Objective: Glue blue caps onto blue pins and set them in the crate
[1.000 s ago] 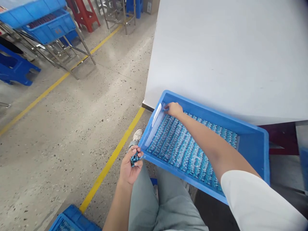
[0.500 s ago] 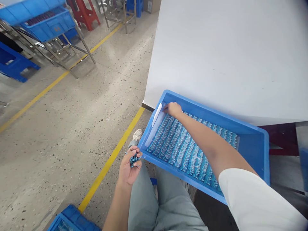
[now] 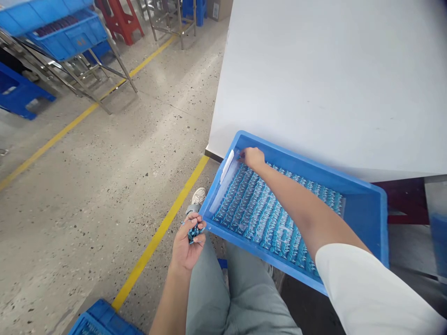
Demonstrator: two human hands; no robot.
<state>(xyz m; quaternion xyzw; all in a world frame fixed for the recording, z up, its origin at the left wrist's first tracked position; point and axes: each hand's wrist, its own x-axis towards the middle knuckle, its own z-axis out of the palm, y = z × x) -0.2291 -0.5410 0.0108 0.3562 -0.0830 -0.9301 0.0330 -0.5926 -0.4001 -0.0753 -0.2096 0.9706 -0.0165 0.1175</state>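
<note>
Left hand, palm up, and its fingers are curled around a clutch of small blue pieces, right by the near left corner of the big blue tray. Over to the right hand: it's reaching inside, fingers bunched at the far left corner, and whether they pinch anything I can't tell. Beneath that forearm, rows of blue parts fill most of the tray's floor, with a white strip on its left end. The tray sits slantwise above the person's lap, against a white surface. Further out, a yellow floor line, then a lower blue crate at bottom left, and a red stool up top.
</note>
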